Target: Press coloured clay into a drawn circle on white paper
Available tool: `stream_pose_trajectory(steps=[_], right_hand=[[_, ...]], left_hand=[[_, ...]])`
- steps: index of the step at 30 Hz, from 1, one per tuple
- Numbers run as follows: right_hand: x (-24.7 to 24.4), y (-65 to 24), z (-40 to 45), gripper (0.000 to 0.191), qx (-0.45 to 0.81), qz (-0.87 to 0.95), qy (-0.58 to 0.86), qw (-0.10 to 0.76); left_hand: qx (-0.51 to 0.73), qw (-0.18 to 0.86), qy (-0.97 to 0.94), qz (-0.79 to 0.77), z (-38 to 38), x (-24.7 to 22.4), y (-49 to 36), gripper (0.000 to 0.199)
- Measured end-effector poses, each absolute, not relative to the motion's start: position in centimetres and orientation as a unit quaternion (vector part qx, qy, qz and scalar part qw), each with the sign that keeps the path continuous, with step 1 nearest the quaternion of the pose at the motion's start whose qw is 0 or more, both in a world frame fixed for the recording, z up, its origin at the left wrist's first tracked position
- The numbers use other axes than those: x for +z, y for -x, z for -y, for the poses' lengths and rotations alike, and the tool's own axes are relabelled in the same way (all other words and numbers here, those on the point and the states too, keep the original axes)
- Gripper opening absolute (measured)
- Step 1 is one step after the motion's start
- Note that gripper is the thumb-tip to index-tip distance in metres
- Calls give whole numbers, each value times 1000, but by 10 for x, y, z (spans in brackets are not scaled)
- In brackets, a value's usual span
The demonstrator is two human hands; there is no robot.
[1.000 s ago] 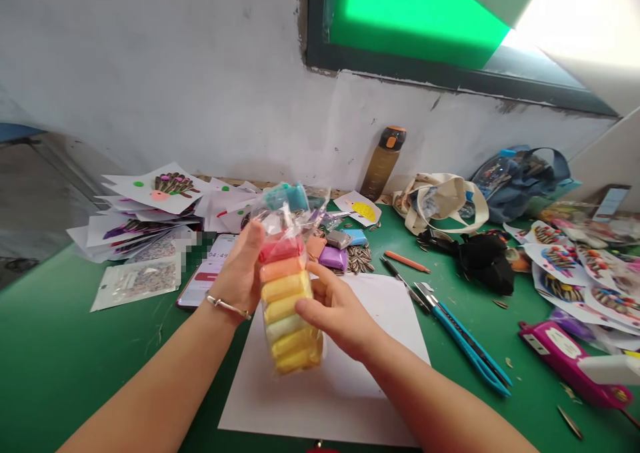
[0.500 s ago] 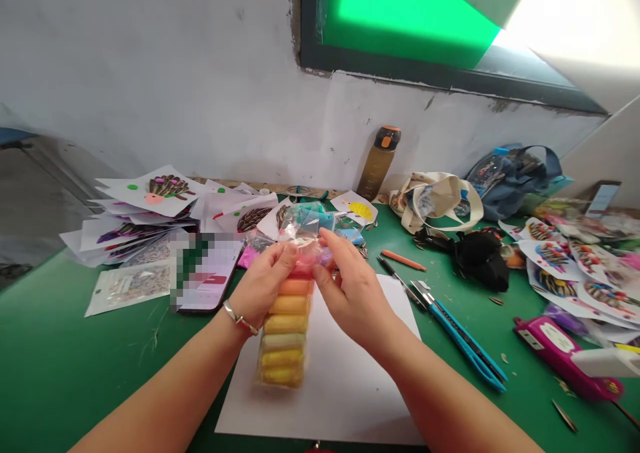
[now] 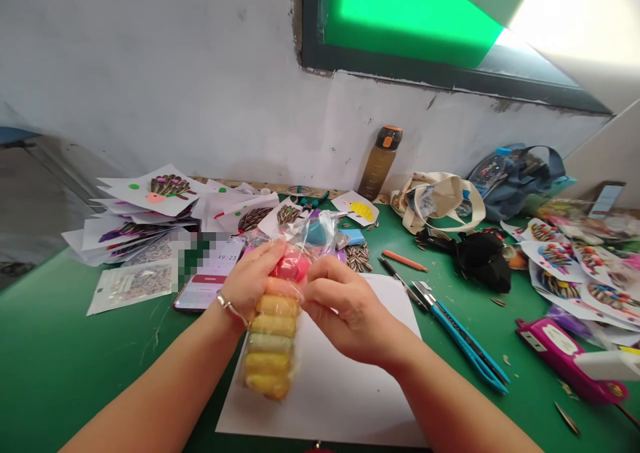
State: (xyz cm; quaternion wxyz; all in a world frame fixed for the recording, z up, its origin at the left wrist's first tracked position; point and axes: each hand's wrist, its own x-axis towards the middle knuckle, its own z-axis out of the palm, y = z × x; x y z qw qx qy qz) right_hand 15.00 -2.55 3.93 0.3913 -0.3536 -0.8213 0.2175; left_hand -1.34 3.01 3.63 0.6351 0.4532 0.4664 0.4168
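Clear bag [image 3: 271, 343] of coloured rolls is held above white paper [image 3: 350, 393] | upper part is gripped by left hand [image 3: 250, 279], seemingly for steadiness | edge is pinched by right hand [image 3: 355, 309]

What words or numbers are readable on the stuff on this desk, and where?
"9:23", on the phone at left; the digit before it is unclear.
Too small or blurred to read: the phone's other lines, the print on the bead pouch, the pink tool's label and the bottle's markings.
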Motion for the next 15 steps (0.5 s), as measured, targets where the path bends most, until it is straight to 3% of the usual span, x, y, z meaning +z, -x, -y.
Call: stream_pose_trajectory(steps=[10,15], right_hand=[[53,-183,22,12,348,819,282,359],[46,-180,18,19,351,802,343,339]], left_hand=[[330,788,-288,-433,-35,38,21,32],[375,747,-319,-447,-37,37,22,30]])
